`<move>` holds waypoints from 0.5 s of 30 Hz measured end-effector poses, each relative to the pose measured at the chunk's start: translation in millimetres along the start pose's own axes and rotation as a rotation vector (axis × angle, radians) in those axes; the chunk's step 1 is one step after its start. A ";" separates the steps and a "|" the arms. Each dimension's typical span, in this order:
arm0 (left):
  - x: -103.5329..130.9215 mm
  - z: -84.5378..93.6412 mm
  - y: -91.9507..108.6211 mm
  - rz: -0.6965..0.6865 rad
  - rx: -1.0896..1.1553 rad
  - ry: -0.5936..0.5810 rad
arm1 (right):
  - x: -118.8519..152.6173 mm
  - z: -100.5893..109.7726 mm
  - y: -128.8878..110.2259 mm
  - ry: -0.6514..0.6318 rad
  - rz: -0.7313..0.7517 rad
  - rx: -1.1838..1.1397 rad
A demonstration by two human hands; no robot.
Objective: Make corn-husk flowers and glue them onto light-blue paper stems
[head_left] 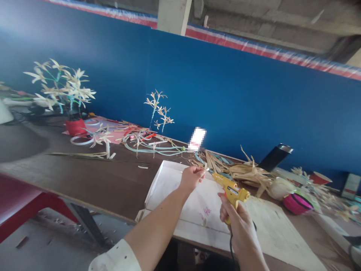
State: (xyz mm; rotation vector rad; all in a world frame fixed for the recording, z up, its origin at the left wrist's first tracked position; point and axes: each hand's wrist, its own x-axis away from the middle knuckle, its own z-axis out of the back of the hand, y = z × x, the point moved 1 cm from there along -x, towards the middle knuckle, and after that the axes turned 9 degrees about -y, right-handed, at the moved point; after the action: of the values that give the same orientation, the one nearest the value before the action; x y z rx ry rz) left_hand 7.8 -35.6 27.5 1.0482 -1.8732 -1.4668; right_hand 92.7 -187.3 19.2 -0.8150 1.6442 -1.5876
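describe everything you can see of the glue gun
The glue gun is yellow, apparently plastic, with a dark-and-white label on its side and a hint of orange near the trigger. It is gripped in the right hand above the white box, its body tilted, nozzle pointing up and left towards the left hand. A dark cord hangs from the handle's base. Whether it is switched on cannot be told.

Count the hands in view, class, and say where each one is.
2. The left hand is over the white cardboard, pinching a small pale piece; the right hand is farther right, wrapped around the yellow glue gun.
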 end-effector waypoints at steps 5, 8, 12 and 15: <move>-0.5 -0.3 -1.9 -0.012 -0.005 -0.011 | -0.3 -1.2 0.1 -0.010 0.006 0.045; -1.3 -0.3 -3.7 -0.015 -0.008 -0.008 | -1.6 -0.1 4.1 -0.017 0.003 0.073; -2.2 -0.5 -4.2 -0.012 -0.010 -0.005 | -4.3 2.4 11.3 -0.038 0.026 0.081; -2.3 -0.9 -3.5 -0.015 -0.003 -0.010 | -4.9 2.8 12.0 -0.030 0.030 0.097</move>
State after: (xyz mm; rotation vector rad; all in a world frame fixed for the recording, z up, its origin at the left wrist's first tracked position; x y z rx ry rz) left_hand 10.6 -34.6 24.4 1.0571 -1.8734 -1.4854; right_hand 98.2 -184.2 7.4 -0.7577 1.5388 -1.6132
